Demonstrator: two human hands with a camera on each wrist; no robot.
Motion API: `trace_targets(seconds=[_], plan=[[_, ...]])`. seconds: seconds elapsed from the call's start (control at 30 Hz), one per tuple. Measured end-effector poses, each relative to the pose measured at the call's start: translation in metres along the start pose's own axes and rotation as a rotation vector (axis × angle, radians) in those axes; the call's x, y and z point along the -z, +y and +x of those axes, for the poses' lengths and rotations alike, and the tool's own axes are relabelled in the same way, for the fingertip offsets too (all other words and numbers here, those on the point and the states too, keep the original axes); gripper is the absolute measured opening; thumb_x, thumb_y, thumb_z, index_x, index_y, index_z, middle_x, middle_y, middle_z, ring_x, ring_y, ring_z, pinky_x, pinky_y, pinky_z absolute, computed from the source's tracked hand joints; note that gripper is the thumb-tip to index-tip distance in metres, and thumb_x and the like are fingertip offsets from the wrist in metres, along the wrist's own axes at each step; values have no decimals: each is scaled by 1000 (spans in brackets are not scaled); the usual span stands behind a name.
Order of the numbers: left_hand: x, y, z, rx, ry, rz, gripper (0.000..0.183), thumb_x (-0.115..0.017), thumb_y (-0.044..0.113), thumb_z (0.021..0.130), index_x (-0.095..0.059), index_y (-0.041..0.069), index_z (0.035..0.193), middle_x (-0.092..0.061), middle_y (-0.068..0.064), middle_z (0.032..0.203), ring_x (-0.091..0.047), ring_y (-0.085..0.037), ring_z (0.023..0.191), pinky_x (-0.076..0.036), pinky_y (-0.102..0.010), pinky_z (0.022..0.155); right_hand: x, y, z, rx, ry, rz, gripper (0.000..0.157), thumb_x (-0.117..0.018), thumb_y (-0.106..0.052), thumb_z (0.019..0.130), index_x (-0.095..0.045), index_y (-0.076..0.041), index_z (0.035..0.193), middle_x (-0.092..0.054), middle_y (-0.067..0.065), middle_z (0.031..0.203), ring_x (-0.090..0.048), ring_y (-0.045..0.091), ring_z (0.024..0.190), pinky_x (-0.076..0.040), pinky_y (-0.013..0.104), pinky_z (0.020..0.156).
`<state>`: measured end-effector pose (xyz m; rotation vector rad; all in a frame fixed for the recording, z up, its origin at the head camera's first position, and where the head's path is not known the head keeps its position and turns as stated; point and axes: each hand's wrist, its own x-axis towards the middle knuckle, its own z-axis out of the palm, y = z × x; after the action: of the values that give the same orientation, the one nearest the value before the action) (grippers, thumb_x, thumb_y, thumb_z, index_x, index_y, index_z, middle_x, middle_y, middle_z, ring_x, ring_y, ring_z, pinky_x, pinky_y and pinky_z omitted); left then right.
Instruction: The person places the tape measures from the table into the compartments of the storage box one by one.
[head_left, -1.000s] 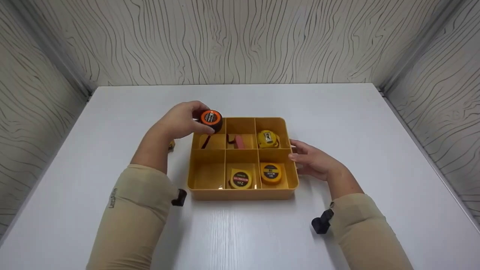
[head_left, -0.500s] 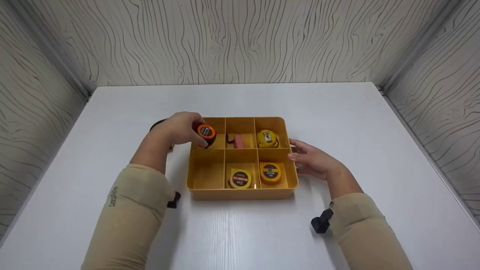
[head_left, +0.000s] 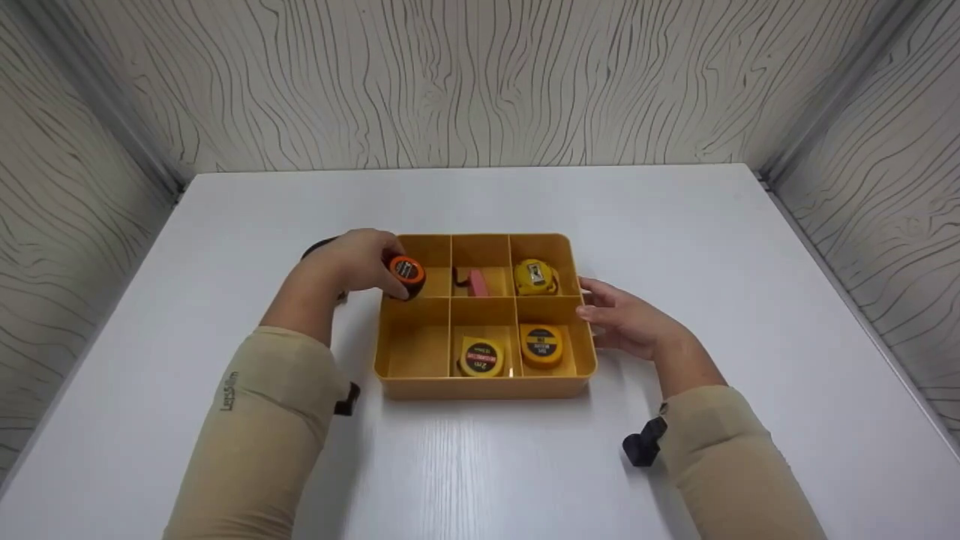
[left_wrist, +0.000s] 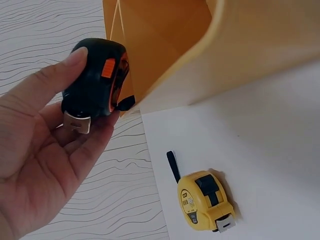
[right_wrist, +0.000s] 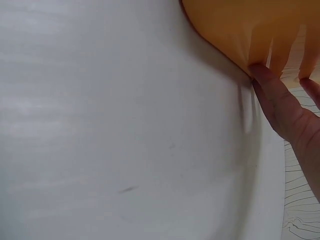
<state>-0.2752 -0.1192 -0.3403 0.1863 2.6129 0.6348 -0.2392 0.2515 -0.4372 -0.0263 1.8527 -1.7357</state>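
Note:
My left hand (head_left: 358, 259) grips a black and orange tape measure (head_left: 407, 273) between thumb and fingers, over the back left compartment of a yellow divided box (head_left: 484, 388). In the left wrist view, the metal hook of this tape measure (left_wrist: 95, 75) and a black strap show, right by the box rim. My right hand (head_left: 626, 319) rests against the box's right side, its fingertips touching the outer wall in the right wrist view. Other compartments hold a yellow tape measure (head_left: 535, 277) at back right, another marked 2m (head_left: 481, 357) at front middle, and an orange-yellow one (head_left: 541, 345) at front right.
A pink object (head_left: 478, 283) with a dark strap lies in the back middle compartment. Left of the box, mostly hidden by my left arm in the head view, a yellow tape measure (left_wrist: 202, 200) sits on the white table (head_left: 480, 465). Patterned panels (head_left: 465, 82) enclose the table.
My left hand has lowered the black and orange tape measure toward the front and slightly left, into the back left compartment's area. The right hand stays at the box's side.

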Motion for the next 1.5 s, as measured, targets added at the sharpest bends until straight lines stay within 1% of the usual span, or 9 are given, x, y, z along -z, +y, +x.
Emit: trace_targets(seconds=[0.17, 0.27, 0.43, 0.57, 0.73, 0.83, 0.97, 1.13, 1.5], plan=[[-2, -3, 1, 14, 17, -21, 50, -79, 26, 71, -55, 14, 113, -56, -4, 108, -54, -25, 97, -53, -42, 66, 0, 0, 0, -1, 0, -3, 68, -58, -18, 90, -20, -22, 146, -21, 9, 149, -31, 31, 132, -40, 50, 94], [-4, -5, 1, 16, 35, -43, 52, -79, 24, 71, -53, 14, 115, -55, -4, 109, -53, -25, 98, -53, -41, 66, 0, 0, -1, -4, 1, -10, 68, -57, -19, 90, -19, -21, 146, -19, 9, 150, -29, 31, 132, -39, 50, 96], [-6, -7, 2, 0, 52, -57, 52, -78, 22, 72, -52, 12, 116, -54, -6, 111, -53, -24, 99, -53, -43, 72, 0, -1, -2, -3, 0, -1, 67, -57, -17, 91, -19, -21, 147, -20, 9, 149, -28, 31, 133, -38, 51, 97], [-7, -9, 1, 15, 49, -102, 52, -78, 20, 72, -52, 14, 116, -54, -5, 113, -51, -24, 101, -51, -46, 78, -1, -2, -1, -9, 12, -3, 68, -59, -19, 89, -22, -23, 146, -22, 8, 148, -30, 30, 132, -39, 50, 96], [-7, -11, 0, 24, 43, -141, 57, -77, 19, 73, -50, 15, 124, -51, -5, 121, -50, -25, 106, -50, -50, 80, -2, -3, -2, -22, 28, -8, 71, -63, -23, 86, -24, -26, 145, -25, 6, 147, -32, 29, 131, -40, 49, 95], [-7, -12, 0, 25, 44, -136, 64, -76, 20, 74, -45, 15, 130, -47, -7, 129, -49, -27, 112, -50, -49, 81, -2, -3, -2, -7, 8, -1, 70, -61, -21, 88, -21, -23, 146, -25, 8, 146, -31, 30, 131, -40, 50, 95], [-6, -14, -1, 14, 50, -112, 69, -76, 21, 74, -42, 14, 134, -45, -10, 132, -48, -28, 116, -49, -46, 85, -1, -2, -2, 11, -14, 5, 70, -58, -19, 90, -19, -21, 147, -25, 10, 145, -31, 31, 131, -39, 52, 95], [-3, -15, -1, 6, 58, -98, 68, -77, 19, 73, -44, 12, 133, -47, -10, 131, -46, -28, 118, -46, -45, 91, 0, -1, -1, 13, -15, 0, 69, -58, -19, 90, -19, -21, 147, -25, 10, 146, -31, 31, 131, -40, 52, 95], [-2, -14, -1, 8, 57, -104, 63, -74, 20, 77, -45, 14, 132, -47, -10, 130, -46, -28, 118, -45, -46, 92, 1, 0, -1, 2, -8, -10, 72, -61, -22, 88, -19, -22, 147, -22, 10, 148, -30, 31, 132, -38, 51, 97]])
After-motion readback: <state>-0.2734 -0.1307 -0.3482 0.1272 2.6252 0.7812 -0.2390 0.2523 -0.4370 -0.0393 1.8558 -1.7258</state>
